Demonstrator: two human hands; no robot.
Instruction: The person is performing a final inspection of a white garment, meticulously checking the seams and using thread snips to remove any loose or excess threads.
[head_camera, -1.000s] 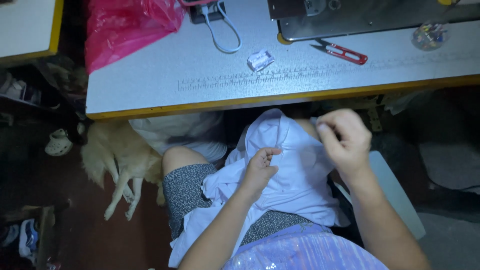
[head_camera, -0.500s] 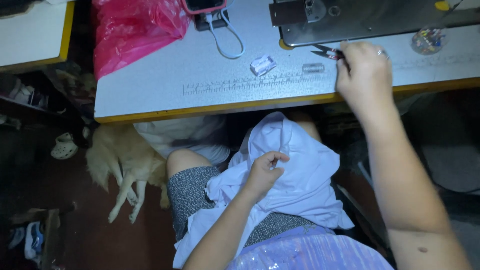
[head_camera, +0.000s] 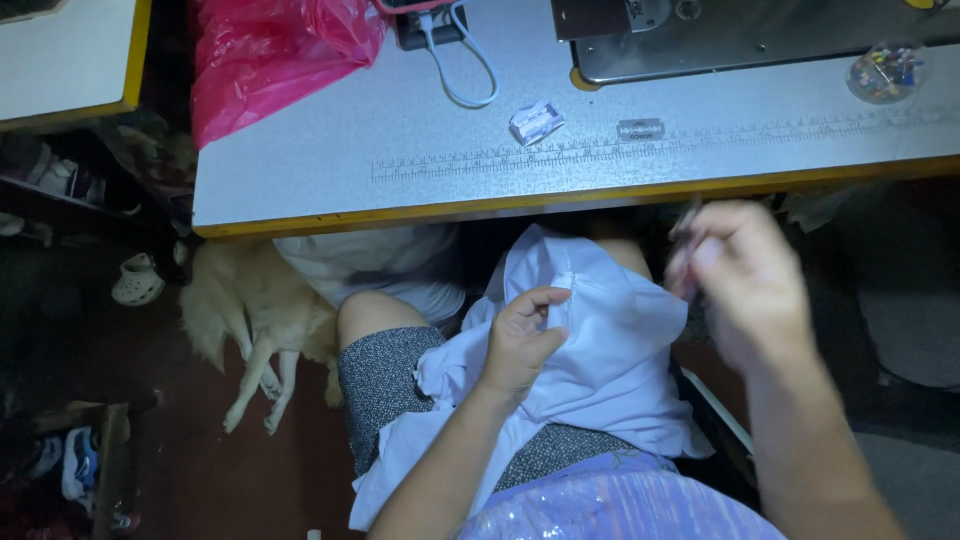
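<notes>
**Lap work below the desk: white garment, two hands**

- White garment: bunched over the person's lap, below the front edge of the desk.
- Left hand: fingers curled, pinching a fold of the garment near its top.
- Right hand: raised just beside the garment's upper right edge, blurred; fingers drawn together around something small and thin at the fingertips, but what it is cannot be told.
- Desk items: pink plastic bag at the left end; white cable loop; small crumpled wrapper; razor blade just beside a printed ruler strip; grey sewing machine base at the back; clear pin container at far right.
- Floor: light-furred dog lying left of the person's knee; a pale shoe near it.
</notes>
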